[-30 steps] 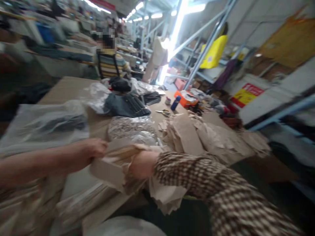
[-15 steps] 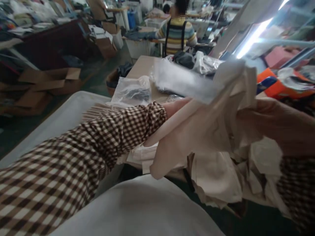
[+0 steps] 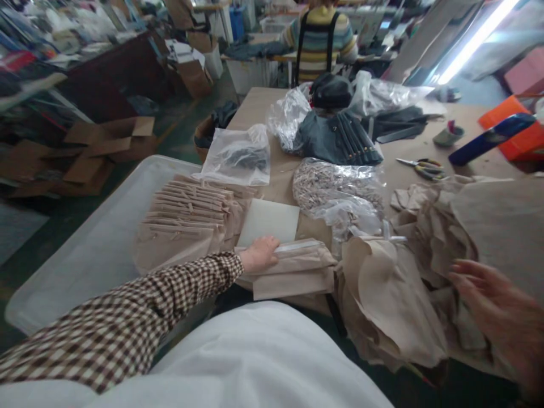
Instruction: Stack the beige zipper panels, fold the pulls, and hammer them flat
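My left hand (image 3: 261, 254) is closed on the near edge of a folded beige fabric piece (image 3: 304, 263) that has a pale strip along its top. A white flat board (image 3: 270, 221) lies just beyond its fingers. My right hand (image 3: 495, 297), slightly blurred, hovers at the right with fingers apart and nothing visible in it. Under and beside it are crumpled beige fabric pieces (image 3: 442, 226). Between the hands, more beige fabric (image 3: 391, 294) droops over the table's front edge. To the left, a row of folded beige pieces (image 3: 191, 207) is stacked in overlapping layers.
A translucent plastic bin (image 3: 106, 209) stands at the left. Farther back on the table are a clear bag of small pieces (image 3: 335, 184), dark folded items (image 3: 340, 136), scissors (image 3: 427, 167), a small cup (image 3: 448, 134) and a blue object (image 3: 491, 139). A person (image 3: 325, 34) sits beyond.
The beige fabric that both hands held up is now down at the right. My left hand has moved back to the folded piece; my right hand is lower and free of the fabric.
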Demonstrator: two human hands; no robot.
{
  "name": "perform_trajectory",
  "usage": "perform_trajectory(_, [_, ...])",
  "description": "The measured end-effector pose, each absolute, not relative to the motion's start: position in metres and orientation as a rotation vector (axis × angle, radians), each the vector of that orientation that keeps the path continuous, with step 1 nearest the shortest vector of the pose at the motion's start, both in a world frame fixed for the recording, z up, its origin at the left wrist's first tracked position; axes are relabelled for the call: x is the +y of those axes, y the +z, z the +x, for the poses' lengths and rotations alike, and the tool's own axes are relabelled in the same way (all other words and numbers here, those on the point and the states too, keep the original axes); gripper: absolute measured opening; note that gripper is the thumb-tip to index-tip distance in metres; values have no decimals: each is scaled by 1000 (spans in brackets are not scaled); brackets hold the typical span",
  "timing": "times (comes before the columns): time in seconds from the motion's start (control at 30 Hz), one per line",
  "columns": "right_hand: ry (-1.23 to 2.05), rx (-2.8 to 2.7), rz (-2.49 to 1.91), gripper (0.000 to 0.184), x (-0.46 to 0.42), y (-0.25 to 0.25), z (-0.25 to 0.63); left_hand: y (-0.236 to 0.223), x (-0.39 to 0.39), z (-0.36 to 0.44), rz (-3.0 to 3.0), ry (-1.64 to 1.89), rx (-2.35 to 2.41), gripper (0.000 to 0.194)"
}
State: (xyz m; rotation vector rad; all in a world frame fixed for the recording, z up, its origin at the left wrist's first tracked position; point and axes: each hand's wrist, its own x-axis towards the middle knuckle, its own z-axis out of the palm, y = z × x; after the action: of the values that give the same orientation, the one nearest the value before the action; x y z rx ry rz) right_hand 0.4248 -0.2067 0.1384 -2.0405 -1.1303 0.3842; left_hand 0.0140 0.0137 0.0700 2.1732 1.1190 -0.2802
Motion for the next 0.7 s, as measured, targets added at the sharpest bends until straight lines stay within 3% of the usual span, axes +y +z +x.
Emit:
perform_trajectory(0.17, [691, -1578, -1789, 20, -124, 128, 291, 59, 6, 15, 2229, -400, 1202, 18])
perform_trajectory(0.27, [925, -1532, -1710, 12, -84, 117, 238, 73, 7, 21, 2257, -346, 1236, 15])
perform_trajectory(0.3, [972, -1475, -1709, 9, -77, 114, 226, 81, 7, 22, 2264, -310, 1257, 13])
perform_trajectory(0.4, [1089, -1311, -1679, 34, -70, 110, 205, 111, -1, 27, 2267, -190, 1340, 11])
perform_trajectory(0.47, [1174, -1191, -1612, 41, -73, 109, 196, 131, -13, 33, 2259, -109, 1371, 12])
perform_trajectory(0.7, [1167, -886, -1358, 28, -93, 114, 187, 151, -75, 62, 2106, 287, 1313, 11])
